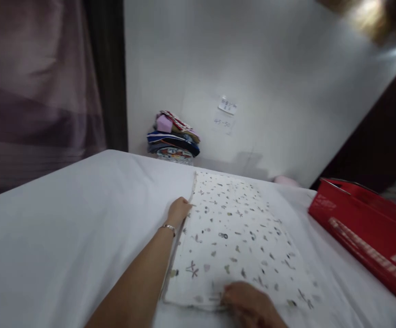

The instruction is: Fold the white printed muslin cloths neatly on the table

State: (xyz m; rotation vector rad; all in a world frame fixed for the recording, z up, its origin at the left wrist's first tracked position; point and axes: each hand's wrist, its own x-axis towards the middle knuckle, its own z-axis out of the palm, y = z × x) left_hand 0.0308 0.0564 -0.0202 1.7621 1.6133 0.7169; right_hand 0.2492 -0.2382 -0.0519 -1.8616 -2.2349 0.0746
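Observation:
A white cloth [232, 237] with a small scattered print lies folded into a long rectangle on the white-covered table. At its left edge, my left hand [180, 209] has its fingers closed on the fabric; a bracelet [169, 228] circles that wrist. My right hand [247, 300] is at the near edge of the cloth, over its lower border. It is blurred by motion, so I cannot make out whether its fingers grip the fabric.
A red plastic basket [365, 232] stands on the right side of the table [64, 237]. Several folded clothes [173, 136] are stacked at the far edge against the wall. Paper notes [227, 107] hang on the wall, and a curtain [33, 91] hangs at left.

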